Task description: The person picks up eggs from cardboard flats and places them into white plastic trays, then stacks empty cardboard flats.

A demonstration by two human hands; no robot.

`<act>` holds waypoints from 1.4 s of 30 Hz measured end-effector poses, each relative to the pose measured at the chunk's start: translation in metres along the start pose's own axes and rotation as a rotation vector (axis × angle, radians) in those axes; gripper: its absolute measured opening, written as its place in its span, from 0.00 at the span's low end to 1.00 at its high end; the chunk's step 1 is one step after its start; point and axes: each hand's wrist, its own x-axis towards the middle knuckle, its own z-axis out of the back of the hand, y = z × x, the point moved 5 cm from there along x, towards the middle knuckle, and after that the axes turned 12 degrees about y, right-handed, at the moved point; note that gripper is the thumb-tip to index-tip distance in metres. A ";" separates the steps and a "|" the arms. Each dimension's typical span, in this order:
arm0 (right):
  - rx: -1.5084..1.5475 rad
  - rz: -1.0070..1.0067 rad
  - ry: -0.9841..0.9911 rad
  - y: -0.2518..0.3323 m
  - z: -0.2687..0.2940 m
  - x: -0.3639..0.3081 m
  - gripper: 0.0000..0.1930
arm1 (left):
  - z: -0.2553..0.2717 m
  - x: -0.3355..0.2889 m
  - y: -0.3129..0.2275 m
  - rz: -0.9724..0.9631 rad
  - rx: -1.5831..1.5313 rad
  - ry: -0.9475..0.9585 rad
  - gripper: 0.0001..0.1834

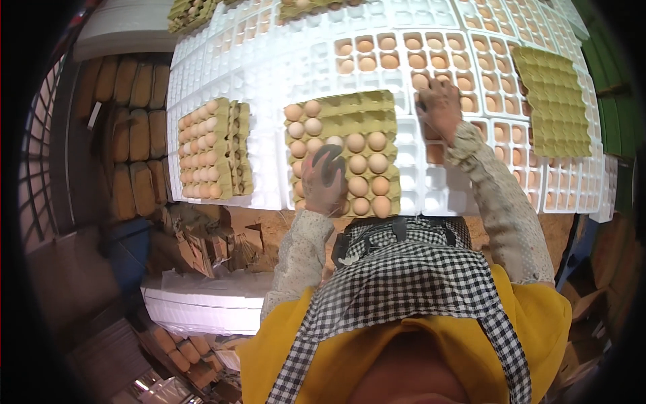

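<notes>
My left hand (324, 182) was curled around a dark object over the half-filled green pulp egg tray (350, 118); my right hand (439, 104) gripped a tan egg in the white foam tray (431, 67). Empty cups lay along the green tray's far edge.

The single head camera looks steeply down from above the person's chest, close over the white trays (431, 195); the fisheye bends the far edges.

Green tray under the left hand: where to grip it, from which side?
Probably the near edge of the green tray, from the person's side, both hands under it. It lies flat, its near rows hold eggs while the far rows are empty, and the left hand already rests there.
</notes>
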 end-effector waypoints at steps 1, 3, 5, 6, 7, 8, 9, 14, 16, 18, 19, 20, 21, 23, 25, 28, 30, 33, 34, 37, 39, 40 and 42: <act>0.082 -0.042 0.030 0.002 0.009 -0.005 0.12 | 0.007 -0.008 0.025 0.047 -0.043 -0.090 0.18; 0.201 -0.122 -0.011 -0.006 0.012 -0.010 0.09 | 0.021 -0.009 0.067 0.130 -0.024 -0.165 0.19; 0.220 -0.220 -0.064 -0.014 0.001 -0.018 0.08 | 0.033 0.007 0.110 0.203 -0.008 -0.201 0.24; 0.136 -0.200 -0.161 -0.018 -0.009 -0.025 0.10 | 0.038 0.023 0.131 0.211 0.067 -0.211 0.26; 0.162 -0.223 -0.154 -0.013 -0.008 -0.027 0.11 | 0.044 0.044 0.137 0.199 0.111 -0.172 0.27; 0.189 -0.249 -0.146 -0.007 -0.002 -0.029 0.12 | 0.055 0.064 0.135 0.187 0.156 -0.130 0.28; 0.175 -0.252 -0.141 0.004 0.004 -0.024 0.12 | 0.058 0.079 0.138 0.289 0.219 0.007 0.28; 0.399 0.082 -0.202 0.147 0.034 0.046 0.24 | 0.052 0.103 0.169 0.246 0.421 0.282 0.29; 0.102 0.079 -0.003 0.195 0.024 0.082 0.28 | 0.067 0.096 0.180 0.169 -0.059 0.093 0.25; -0.174 0.167 0.229 0.213 -0.005 0.102 0.24 | 0.069 0.087 0.196 0.301 -1.299 -0.010 0.22; -0.088 0.148 0.318 0.204 -0.010 0.107 0.23 | 0.071 0.080 0.187 0.366 -1.649 -0.087 0.20; 0.002 0.153 0.404 0.210 -0.003 0.111 0.23 | 0.080 0.074 0.191 0.346 -1.781 -0.013 0.19; 0.230 0.139 0.331 0.207 0.002 0.109 0.22 | 0.077 0.070 0.213 0.300 -1.543 0.075 0.19; 0.812 0.008 0.109 0.178 0.006 0.091 0.21 | 0.069 0.074 0.212 0.351 -0.745 0.382 0.20; 1.512 -0.162 0.141 0.169 0.017 0.072 0.21 | 0.064 0.078 0.179 0.095 0.028 0.461 0.24; 1.107 -0.130 0.208 0.193 0.020 0.073 0.21 | 0.063 0.077 0.174 0.045 0.357 0.539 0.25; 0.102 -0.119 0.540 0.229 -0.004 0.079 0.23 | 0.072 0.077 0.177 0.069 0.196 0.541 0.25; -0.069 0.189 0.646 0.241 -0.030 0.085 0.22 | 0.083 0.065 0.203 0.101 -0.841 0.445 0.24; 0.221 -0.014 0.516 0.221 -0.021 0.080 0.19 | 0.081 0.060 0.204 0.245 -1.538 0.439 0.24; 1.441 -0.150 0.357 0.170 0.003 0.046 0.18 | 0.088 0.053 0.211 0.225 -1.446 0.381 0.22; 1.731 -0.234 0.299 0.158 0.038 0.025 0.17 | 0.079 0.060 0.203 0.164 -0.954 0.506 0.20; 1.671 -0.237 0.297 0.156 0.053 0.020 0.18 | 0.081 0.061 0.192 -0.125 -0.306 0.453 0.23; 1.098 -0.075 0.433 0.158 0.050 0.024 0.20 | 0.069 0.065 0.150 -0.104 0.411 0.590 0.29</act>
